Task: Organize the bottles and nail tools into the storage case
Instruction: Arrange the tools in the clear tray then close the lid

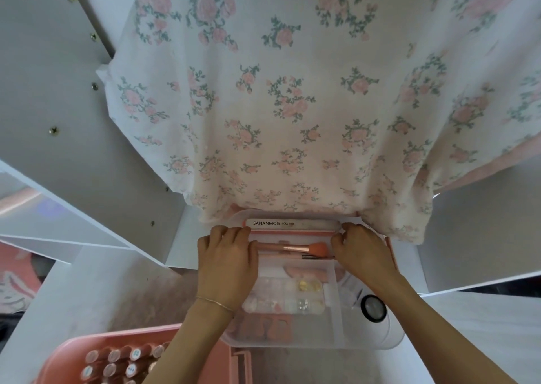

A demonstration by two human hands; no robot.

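At the far edge of a clear storage tray, a person's two hands meet a long nail file marked SANANMOG, one hand at each end. The file lies crosswise, its long axis running left to right along the tray's back rim, just beyond the fingertips. The left hand curls its fingers at the file's left end; the right hand curls at the right end, and both appear to pinch it, though the contact itself is partly hidden. Neither hand is nearer: the file spans the gap between them.

Just inside the rim, a pink brush lies parallel to the file, bristles to the right, with a thin dark tool beside it. Closer in sits a divided box of small nail decorations, and a round white device rests at the tray's right side. To the near left, a pink case holds upright polish bottles.

A floral cloth drapes the white worktop behind, its hem touching the tray's back, leaving little room beyond the file.
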